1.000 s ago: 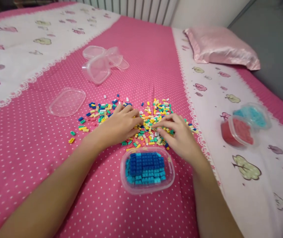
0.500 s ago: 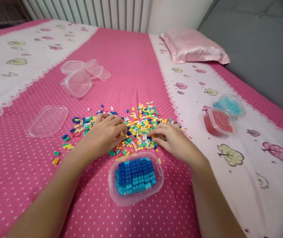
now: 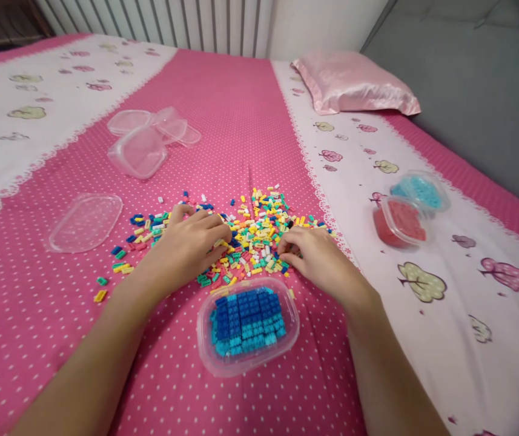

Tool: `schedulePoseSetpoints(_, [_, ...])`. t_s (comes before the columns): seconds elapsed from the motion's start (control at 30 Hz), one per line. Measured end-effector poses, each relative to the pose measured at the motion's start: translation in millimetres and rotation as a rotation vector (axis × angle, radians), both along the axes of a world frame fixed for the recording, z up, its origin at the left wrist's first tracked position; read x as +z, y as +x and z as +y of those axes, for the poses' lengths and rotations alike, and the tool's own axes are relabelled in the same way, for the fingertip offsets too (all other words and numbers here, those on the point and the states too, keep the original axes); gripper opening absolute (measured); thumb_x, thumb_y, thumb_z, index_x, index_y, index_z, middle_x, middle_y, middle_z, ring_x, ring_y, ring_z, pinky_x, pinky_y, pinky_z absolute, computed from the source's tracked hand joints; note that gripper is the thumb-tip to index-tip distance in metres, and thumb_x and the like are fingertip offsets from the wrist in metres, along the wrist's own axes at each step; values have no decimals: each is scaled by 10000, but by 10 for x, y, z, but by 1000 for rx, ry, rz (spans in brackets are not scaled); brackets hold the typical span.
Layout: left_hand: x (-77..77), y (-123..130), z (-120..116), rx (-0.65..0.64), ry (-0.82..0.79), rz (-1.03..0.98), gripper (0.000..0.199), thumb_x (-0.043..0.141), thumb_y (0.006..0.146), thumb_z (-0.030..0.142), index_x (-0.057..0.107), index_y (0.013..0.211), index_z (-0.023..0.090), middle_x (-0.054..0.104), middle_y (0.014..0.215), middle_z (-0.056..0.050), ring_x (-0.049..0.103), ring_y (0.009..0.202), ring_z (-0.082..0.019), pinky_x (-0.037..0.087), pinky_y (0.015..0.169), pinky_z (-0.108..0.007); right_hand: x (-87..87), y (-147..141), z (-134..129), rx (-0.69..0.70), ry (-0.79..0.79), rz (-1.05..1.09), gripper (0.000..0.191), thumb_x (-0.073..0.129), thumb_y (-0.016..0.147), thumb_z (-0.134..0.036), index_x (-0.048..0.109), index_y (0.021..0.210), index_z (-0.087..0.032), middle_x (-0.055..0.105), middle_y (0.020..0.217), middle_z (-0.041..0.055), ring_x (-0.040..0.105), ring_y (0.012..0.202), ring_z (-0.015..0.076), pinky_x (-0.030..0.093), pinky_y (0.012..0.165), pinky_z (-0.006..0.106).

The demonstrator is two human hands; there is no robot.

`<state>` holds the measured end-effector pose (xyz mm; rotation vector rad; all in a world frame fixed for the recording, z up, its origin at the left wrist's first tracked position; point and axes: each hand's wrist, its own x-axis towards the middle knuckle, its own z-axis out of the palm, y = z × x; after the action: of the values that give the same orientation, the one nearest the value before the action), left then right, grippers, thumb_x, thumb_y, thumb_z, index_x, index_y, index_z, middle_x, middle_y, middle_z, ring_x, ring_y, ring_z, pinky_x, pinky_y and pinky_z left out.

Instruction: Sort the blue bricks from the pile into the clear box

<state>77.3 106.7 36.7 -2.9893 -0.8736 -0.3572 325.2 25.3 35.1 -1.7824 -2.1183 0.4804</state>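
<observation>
Among loose bricks (image 3: pixel 263 231), just beyond the tub (image 3: pixel 203 339) of neatly packed blue bricks (image 3: pixel 247 315), apparently picking through with left hand (image 3: pixel 189 245) and right hand (image 3: pixel 320 257) curled. Impossible to tell whether grasping any. Probably calls for a light fingertip pinch, parting one from its neighbours.
</observation>
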Motion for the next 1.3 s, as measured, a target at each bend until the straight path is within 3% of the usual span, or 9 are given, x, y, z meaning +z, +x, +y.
schedulePoseSetpoints(0.23, [-3,-10,-5,-1,6,1,131,521,956,266,649,939,239,712,948,-33,591,892,-216,305,936,-444,-32,-19,-44,69,19,-87,216,646,868,-95,721,1035,-210,734,1047,50,660,1003,223,439,892,392])
schedulePoseSetpoints(0.5, [3,-8,-1,-6,-21,-2,125,530,947,266,653,940,245,710,939,-32,592,885,-212,328,941,-435,12,-20,-13,45,31,-100,96,722,846,-144,731,914,-211,688,896,17,630,840,177,418,790,335])
schedulePoseSetpoints(0.73, [9,-9,-10,-3,-46,-12,120,536,958,286,647,955,242,715,974,-31,595,916,-206,302,971,-447,86,-15,-14,-16,15,175,141,628,870,-128,718,947,-205,715,836,-1,639,734,141,457,701,285])
schedulePoseSetpoints(0.93, [8,-12,-18,-6,-103,-56,126,550,965,329,640,945,242,707,961,-11,608,908,-211,284,958,-432,39,-3,7,-41,-9,322,160,632,829,-105,721,917,-203,736,791,-11,671,713,136,495,686,266])
schedulePoseSetpoints(1.13, [36,68,-140,-43,-207,-224,281,542,983,422,528,1194,237,700,1017,-4,619,952,-196,272,961,-399,76,-163,-13,27,38,511,233,603,825,-81,719,976,-215,753,915,-8,699,842,140,527,778,267])
schedulePoseSetpoints(1.3, [97,148,-253,-103,-309,-363,227,571,972,436,563,1010,212,680,930,25,608,877,-151,279,958,-360,123,-378,-92,64,44,685,260,590,833,-70,725,980,-237,743,922,-26,688,812,120,540,760,256])
